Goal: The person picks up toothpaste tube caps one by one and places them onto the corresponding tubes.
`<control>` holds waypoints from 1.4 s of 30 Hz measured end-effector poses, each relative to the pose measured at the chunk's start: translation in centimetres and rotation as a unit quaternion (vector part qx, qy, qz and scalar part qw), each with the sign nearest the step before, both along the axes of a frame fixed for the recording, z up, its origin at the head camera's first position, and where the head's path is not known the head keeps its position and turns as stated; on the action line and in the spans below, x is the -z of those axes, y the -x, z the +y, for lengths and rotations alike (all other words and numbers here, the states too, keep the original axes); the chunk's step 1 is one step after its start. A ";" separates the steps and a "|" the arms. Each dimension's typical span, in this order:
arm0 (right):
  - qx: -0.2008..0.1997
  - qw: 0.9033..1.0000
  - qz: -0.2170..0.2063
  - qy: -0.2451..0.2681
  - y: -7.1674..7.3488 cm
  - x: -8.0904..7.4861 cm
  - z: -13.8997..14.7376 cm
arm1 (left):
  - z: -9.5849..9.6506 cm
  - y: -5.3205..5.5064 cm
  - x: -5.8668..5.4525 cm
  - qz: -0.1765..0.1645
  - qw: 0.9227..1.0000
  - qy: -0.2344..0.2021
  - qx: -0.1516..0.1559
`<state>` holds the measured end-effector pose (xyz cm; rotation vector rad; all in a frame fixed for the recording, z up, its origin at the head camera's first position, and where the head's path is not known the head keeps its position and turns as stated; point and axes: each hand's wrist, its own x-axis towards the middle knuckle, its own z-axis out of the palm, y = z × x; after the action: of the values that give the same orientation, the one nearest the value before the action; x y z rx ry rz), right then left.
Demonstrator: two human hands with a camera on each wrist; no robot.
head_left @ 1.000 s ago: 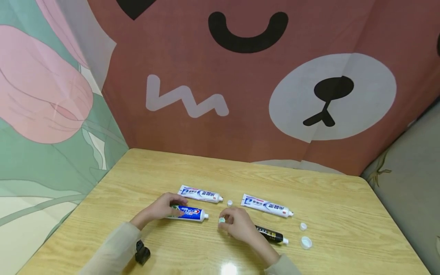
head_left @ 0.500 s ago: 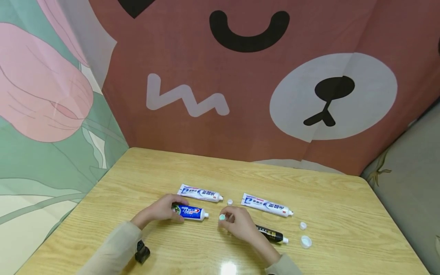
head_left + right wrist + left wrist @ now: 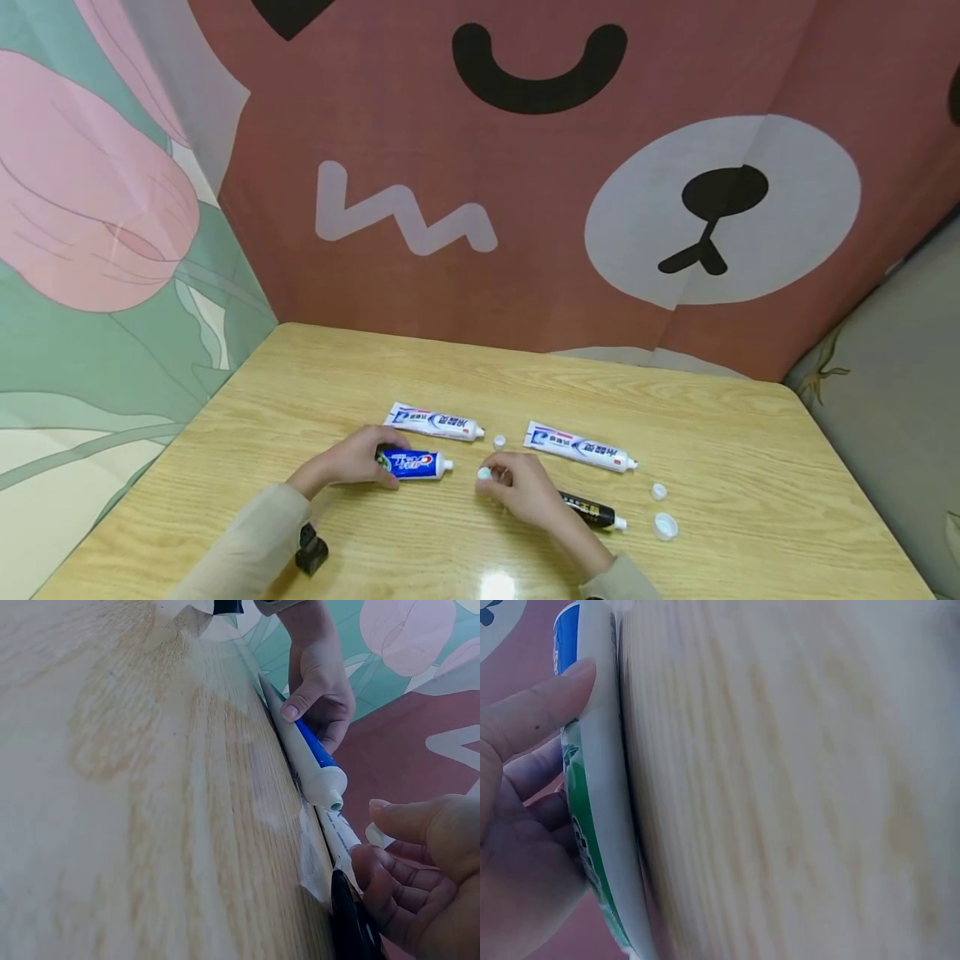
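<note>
My left hand (image 3: 357,458) grips a blue and green toothpaste tube (image 3: 417,465) lying on the table, thumb along its near side and fingers on the far side. Its bare nozzle points right, and the right wrist view shows the nozzle (image 3: 335,802) uncapped. Between thumb and forefinger, my right hand (image 3: 525,492) pinches a small white cap (image 3: 484,473), a short way right of that nozzle. The cap (image 3: 377,835) is apart from the tube. Partly hidden behind my right hand lies a black toothpaste tube (image 3: 596,512), its nozzle uncovered.
Two white toothpaste tubes, a left one (image 3: 435,422) and a right one (image 3: 579,447), lie farther back. Small caps lie beside them, one in the middle (image 3: 499,442) and one at right (image 3: 658,492), with a larger cap (image 3: 665,526) nearer. A black object (image 3: 311,552) is by the left sleeve.
The left thumb has slid back along the blue tube, uncovering more of its label. The pinched cap has tilted and risen slightly in the right fingers.
</note>
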<state>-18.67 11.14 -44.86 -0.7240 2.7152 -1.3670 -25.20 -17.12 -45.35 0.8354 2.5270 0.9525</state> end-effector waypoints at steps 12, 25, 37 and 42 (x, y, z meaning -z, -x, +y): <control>-0.005 1.000 -0.019 0.007 -0.1 -0.1 0.1 | 0.2 0.3 0.1 0.000 0.999 0.017 0.030; 0.004 0.999 -0.036 0.026 -0.1 -0.1 0.2 | 0.2 -0.1 -0.4 0.019 0.999 0.000 0.038; 0.021 0.996 -0.040 0.071 0.0 -0.1 -0.1 | 0.7 -1.0 -2.3 -0.013 0.996 -0.081 -0.024; 0.023 0.996 -0.028 0.078 0.0 -0.1 -0.3 | 1.0 -1.3 -2.8 -0.015 0.996 -0.084 -0.019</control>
<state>-18.63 10.88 -44.76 -0.6250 2.6214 -1.5987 -23.90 -16.16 -42.57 0.8150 2.4715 1.1933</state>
